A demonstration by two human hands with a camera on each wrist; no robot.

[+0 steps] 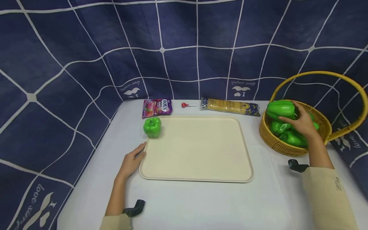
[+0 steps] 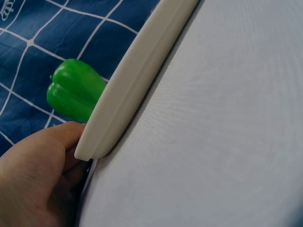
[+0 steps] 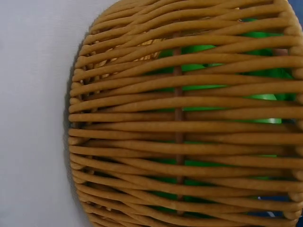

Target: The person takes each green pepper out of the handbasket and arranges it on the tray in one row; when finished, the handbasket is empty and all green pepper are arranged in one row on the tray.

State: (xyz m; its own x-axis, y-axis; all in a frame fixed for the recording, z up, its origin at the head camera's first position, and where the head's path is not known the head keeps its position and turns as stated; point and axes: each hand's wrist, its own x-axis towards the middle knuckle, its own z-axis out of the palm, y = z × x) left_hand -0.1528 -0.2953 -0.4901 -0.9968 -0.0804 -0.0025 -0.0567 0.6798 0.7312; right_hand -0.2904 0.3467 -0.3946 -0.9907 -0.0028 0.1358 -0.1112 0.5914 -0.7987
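My right hand (image 1: 302, 121) reaches over the wicker basket (image 1: 267, 140) and grips a green bell pepper (image 1: 280, 109) between thumb and fingers. Several more green peppers (image 1: 293, 138) lie below it in the basket. In the right wrist view the basket's woven side (image 3: 180, 123) hides the hand, with green showing through the gaps. My left hand (image 1: 130, 163) rests against the left edge of the cream tray (image 1: 195, 150), its fingers touching the rim. Just beyond it, another green bell pepper (image 1: 152, 127) stands upright at the tray's far left corner; the left wrist view shows this pepper (image 2: 75, 90) too.
Behind the tray lie a purple Fox's candy bag (image 1: 157, 107), a red lollipop (image 1: 188, 104) and a long yellow-and-blue packet (image 1: 230, 106). A tall handle (image 1: 330, 73) arches over the basket. Dark blue checked cloth (image 1: 184, 38) hangs behind the white table (image 1: 201, 204).
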